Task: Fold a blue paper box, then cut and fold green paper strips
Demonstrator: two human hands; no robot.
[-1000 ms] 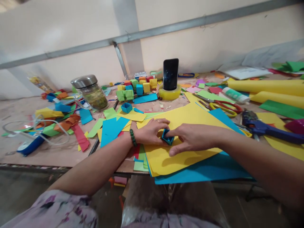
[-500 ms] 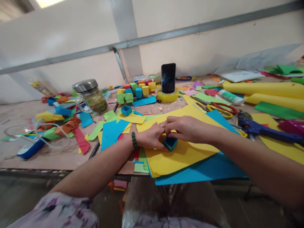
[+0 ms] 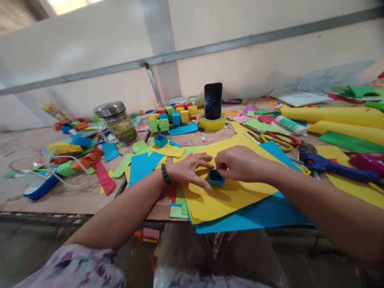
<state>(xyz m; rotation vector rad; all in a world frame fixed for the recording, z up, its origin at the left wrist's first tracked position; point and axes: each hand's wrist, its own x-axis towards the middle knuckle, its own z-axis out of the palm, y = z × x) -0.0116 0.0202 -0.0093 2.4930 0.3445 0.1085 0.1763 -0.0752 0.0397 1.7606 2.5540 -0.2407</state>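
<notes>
Just below frame centre, the box (image 3: 217, 181) sat on paper (image 3: 216, 206); the left hand (image 3: 189, 169) had just spread wide beside it, leaving the right hand (image 3: 235, 163) curled at its rim, grip unclear.

Two hands (image 3: 190, 168) (image 3: 240, 164), two open blue paper boxes (image 3: 216, 182) (image 3: 160, 141)
One smartphone (image 3: 213, 101), one yellow tape roll (image 3: 212, 122), one glass mug (image 3: 123, 129), one bead bracelet (image 3: 166, 174)

A far corner of the open blue paper box (image 3: 216, 183) is covered by the curled right hand (image 3: 236, 163); whether anything is pinched there cannot be told. The yellow paper rolls (image 3: 333, 115) are cut off at right. Print on the white-and-green tube (image 3: 290, 125) is blurred.
</notes>
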